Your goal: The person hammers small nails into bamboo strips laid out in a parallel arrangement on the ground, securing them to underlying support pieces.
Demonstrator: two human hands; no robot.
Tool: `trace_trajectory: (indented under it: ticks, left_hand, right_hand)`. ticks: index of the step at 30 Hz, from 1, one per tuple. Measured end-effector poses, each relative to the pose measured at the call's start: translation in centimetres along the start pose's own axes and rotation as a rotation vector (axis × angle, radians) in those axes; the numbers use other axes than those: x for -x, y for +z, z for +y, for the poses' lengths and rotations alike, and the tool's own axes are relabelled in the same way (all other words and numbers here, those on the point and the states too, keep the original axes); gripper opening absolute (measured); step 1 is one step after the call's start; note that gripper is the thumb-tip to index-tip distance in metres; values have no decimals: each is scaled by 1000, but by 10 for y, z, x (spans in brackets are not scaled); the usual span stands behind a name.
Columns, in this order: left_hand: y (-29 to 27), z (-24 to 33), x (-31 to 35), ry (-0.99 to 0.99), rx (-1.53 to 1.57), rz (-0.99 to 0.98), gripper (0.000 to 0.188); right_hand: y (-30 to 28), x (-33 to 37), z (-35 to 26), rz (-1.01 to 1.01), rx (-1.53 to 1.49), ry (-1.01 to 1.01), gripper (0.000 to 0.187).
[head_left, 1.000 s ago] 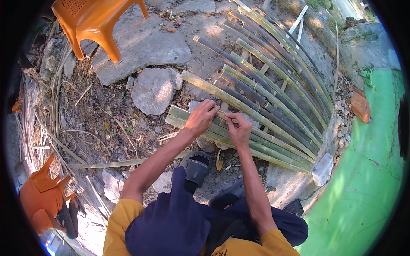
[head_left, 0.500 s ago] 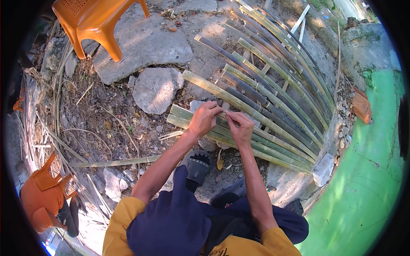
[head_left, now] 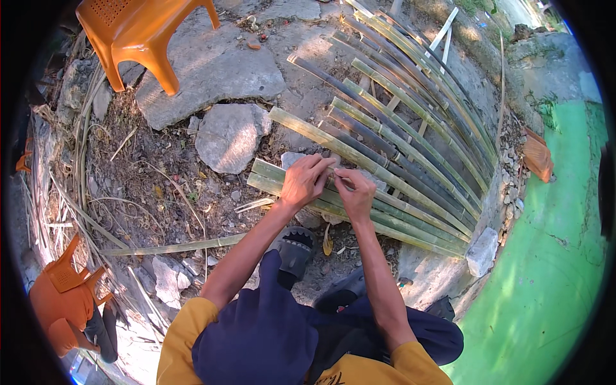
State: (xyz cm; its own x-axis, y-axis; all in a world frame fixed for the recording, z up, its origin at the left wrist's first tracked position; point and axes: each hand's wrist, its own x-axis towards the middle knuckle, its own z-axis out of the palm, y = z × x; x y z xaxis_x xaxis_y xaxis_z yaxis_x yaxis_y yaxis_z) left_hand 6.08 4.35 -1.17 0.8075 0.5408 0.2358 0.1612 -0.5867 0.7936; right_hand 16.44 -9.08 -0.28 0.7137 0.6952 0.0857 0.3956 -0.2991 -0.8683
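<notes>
Pinching a thin strip (head_left: 339, 176) between both hands, left hand (head_left: 304, 182), right hand (head_left: 355, 192), over flat split green bamboo slats (head_left: 385, 192), rough grey stone (head_left: 228, 136) nearby

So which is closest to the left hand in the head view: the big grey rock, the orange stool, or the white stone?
1. Big grey rock, just up-left of the left hand.
2. White stone, far right.
3. Orange stool, top left.
</notes>
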Motion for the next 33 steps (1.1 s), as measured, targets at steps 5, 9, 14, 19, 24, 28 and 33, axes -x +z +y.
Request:
trace_trajectory:
  ticks: [5, 9, 14, 19, 24, 28, 33]
  left_hand:
    - [-2, -8, 2, -15, 9, -42, 18]
    - [3, -9, 3, -52, 38, -46, 19]
    - [5, -10, 5, -90, 8, -7, 21]
    - [13, -2, 4, -74, 28, 14, 18]
    - [15, -4, 6, -59, 8, -3, 11]
    - [0, -5, 3, -49, -17, -20, 10]
    - [30, 10, -2, -23, 22, -12, 11]
  right_hand:
    - [1, -2, -5, -18, 20, -40, 17]
    - [0, -2, -6, 0, 22, -66, 16]
    - [0, -2, -6, 1, 22, -90, 16]
    - [-17, -1, -10, -90, 16, -55, 24]
    - [-110, 15, -3, 397, 52, 158, 31]
    - [-222, 116, 69, 891, 320, 563, 24]
    - [-309, 396, 145, 561, 716, 1389, 50]
